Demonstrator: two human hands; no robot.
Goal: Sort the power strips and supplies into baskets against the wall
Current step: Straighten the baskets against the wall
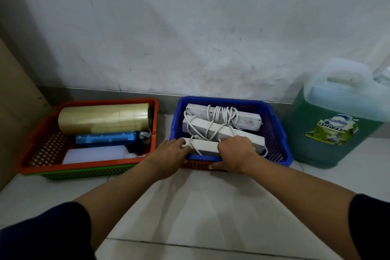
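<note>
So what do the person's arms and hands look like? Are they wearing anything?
Both arms are bare from the hands up to near the elbows. The left hand and right hand wear no gloves, and no rings or watch show. Dark navy sleeves, the left sleeve and right sleeve, are pushed up on each arm. The sleeves look plain, with no markings visible.

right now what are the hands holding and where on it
Both hold the nearest power strip in the blue basket: the left hand touches its left end, and the right hand grips its right part.
</note>
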